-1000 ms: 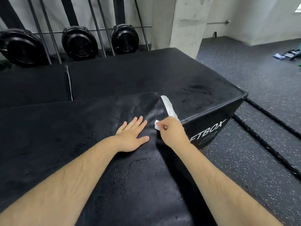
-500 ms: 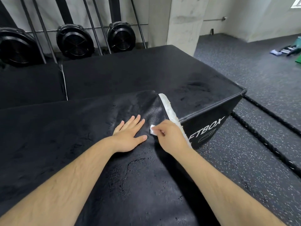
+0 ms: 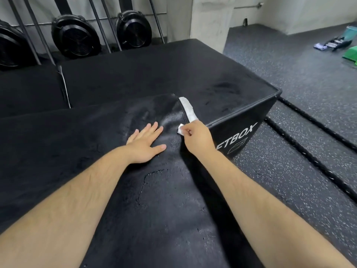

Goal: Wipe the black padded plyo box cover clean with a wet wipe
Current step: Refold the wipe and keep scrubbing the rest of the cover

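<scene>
Gym corner with speckled flooring and equipment along the wall.

Three round black fans (image 3: pixel 75 36) stand against a pale wall behind slanted black metal bars (image 3: pixel 100 24). A grey concrete pillar (image 3: pixel 209 18) rises nearby. On the dark speckled rubber floor (image 3: pixel 289 74), thick black ropes (image 3: pixel 309 155) lie stretched out, and a green object (image 3: pixel 350 55) sits far right.

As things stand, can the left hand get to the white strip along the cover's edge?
Probably yes. The left hand lies flat on the cover, and the white strip sits just beyond its fingertips with bare cover between. The right hand crowds only the strip's near end.
</scene>
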The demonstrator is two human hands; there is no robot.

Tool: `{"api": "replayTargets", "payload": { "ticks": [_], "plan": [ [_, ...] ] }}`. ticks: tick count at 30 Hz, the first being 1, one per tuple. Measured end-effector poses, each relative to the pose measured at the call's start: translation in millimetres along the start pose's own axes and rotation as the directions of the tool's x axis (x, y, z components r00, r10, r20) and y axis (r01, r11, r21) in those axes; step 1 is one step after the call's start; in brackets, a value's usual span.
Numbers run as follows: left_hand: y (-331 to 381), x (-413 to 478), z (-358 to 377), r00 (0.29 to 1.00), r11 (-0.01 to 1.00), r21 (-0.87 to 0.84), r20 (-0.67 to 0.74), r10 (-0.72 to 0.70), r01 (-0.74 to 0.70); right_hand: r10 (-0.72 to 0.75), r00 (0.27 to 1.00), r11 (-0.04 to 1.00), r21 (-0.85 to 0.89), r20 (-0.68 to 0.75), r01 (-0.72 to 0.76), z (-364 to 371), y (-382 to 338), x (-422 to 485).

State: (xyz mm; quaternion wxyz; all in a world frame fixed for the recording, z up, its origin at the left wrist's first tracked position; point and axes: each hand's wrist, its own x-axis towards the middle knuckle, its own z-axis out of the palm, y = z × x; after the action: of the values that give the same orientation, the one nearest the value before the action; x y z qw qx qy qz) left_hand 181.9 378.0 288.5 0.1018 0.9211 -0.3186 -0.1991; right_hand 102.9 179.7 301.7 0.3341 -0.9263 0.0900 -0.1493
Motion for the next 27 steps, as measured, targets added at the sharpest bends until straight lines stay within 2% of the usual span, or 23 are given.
{"api": "replayTargets", "payload": {
  "ticks": [3,8,10,13,15,18,23,24,27],
  "plan": [
    [5.8,-5.7,0.1,1.000,1.000,0.011,-0.025,-0.012,0.012,0.014,0.997,0.996,-0.085,0.082,-0.007,14.0,-4.4,-40.7],
    [41.5,-16.0,-7.5,1.000,0.996,-0.087,-0.020,0.004,-0.006,-0.204,0.975,0.968,-0.127,0.091,0.215,16.9,0.3,-82.8],
    [43.7,-22.1,-1.3,0.999,0.985,-0.169,0.038,0.029,-0.022,-0.165,0.985,0.969,-0.180,0.044,0.170,8.9,5.3,-59.5],
    [34.7,-25.3,9.0,0.998,0.986,-0.159,0.033,0.054,-0.048,-0.015,0.998,0.993,-0.117,-0.057,0.008,1.5,4.9,-45.0],
    [32.1,-24.9,11.7,0.998,0.986,-0.155,0.022,0.058,-0.054,-0.009,1.000,0.995,-0.097,-0.022,0.007,11.0,-1.2,-62.7],
    [33.3,-23.8,12.9,0.997,0.987,-0.143,0.023,0.074,-0.070,-0.105,0.992,0.994,-0.034,0.067,0.107,17.5,0.3,-79.7],
    [30.6,-22.0,14.2,0.998,0.989,-0.136,0.035,0.060,-0.055,0.074,0.996,0.995,-0.064,-0.044,-0.077,2.0,6.1,-43.4],
    [30.8,-22.6,15.5,0.998,0.990,-0.131,0.029,0.062,-0.058,0.064,0.998,0.995,-0.081,-0.026,-0.066,7.2,-1.0,-53.0],
    [30.2,-22.9,16.9,0.997,0.988,-0.133,0.020,0.078,-0.075,-0.080,0.993,0.993,-0.078,0.091,0.087,22.9,-13.4,-94.5]
  ]
}}
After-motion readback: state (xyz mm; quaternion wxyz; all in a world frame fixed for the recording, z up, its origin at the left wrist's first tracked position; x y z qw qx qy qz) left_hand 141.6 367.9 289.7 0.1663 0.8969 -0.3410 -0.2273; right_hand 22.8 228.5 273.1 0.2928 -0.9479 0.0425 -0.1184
